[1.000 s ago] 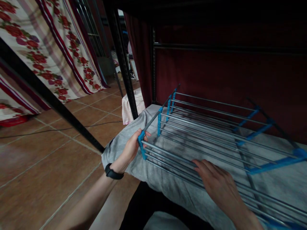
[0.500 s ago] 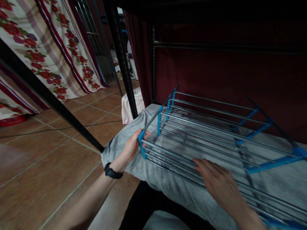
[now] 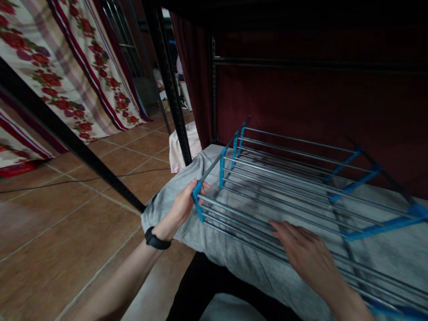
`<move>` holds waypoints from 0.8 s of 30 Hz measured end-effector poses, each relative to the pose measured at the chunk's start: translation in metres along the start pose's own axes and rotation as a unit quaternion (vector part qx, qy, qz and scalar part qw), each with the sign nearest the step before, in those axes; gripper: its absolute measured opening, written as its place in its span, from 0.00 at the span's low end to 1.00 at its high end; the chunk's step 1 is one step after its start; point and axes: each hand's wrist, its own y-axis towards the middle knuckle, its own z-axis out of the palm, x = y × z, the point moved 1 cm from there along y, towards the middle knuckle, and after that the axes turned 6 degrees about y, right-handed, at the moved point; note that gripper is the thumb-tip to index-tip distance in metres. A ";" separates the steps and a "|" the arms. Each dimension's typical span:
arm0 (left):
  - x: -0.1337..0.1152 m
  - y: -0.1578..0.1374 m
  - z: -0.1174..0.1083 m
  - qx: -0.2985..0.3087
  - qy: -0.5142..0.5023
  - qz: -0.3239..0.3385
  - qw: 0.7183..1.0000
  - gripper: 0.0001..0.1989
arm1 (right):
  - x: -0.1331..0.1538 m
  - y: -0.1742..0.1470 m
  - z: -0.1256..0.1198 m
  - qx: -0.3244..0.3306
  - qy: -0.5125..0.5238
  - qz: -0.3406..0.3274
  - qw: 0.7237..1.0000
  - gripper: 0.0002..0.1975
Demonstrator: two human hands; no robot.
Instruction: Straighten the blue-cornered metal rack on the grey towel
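Observation:
A shoe rack (image 3: 267, 164) of grey metal tubes with blue plastic brackets lies on a grey cloth-covered surface (image 3: 220, 238). My left hand (image 3: 183, 203), with a black band on its wrist, is closed around the rack's near left corner. A blue bracket (image 3: 196, 196) there shows between thumb and fingers. Over the front tubes (image 3: 244, 214) rests my right hand (image 3: 301, 247), its fingers bent across the upper one; its thumb is hidden. At the right, more blue brackets (image 3: 377, 227) join a dark side bar.
Black perforated metal posts (image 3: 172, 84) and a slanting black bar (image 3: 83, 147) stand at the left. A dark red curtain (image 3: 301, 98) hangs behind the rack. A flowered curtain (image 3: 76, 67) reaches the tiled floor (image 3: 100, 232), where a thin cable (image 3: 83, 179) runs.

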 end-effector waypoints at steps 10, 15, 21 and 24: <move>0.002 0.001 -0.002 0.002 0.010 0.005 1.000 0.25 | -0.001 -0.003 -0.001 -0.005 0.024 -0.010 1.000 0.15; 0.003 0.002 -0.002 -0.001 -0.001 -0.001 1.000 0.24 | -0.002 -0.004 0.000 -0.012 0.031 -0.001 0.999 0.15; 0.004 0.003 -0.004 0.003 0.015 0.008 1.000 0.25 | -0.001 -0.001 -0.002 -0.006 0.012 -0.007 1.000 0.15; 0.003 0.003 -0.003 0.004 0.025 0.013 1.000 0.25 | 0.001 0.001 -0.004 -0.004 0.000 -0.012 1.000 0.15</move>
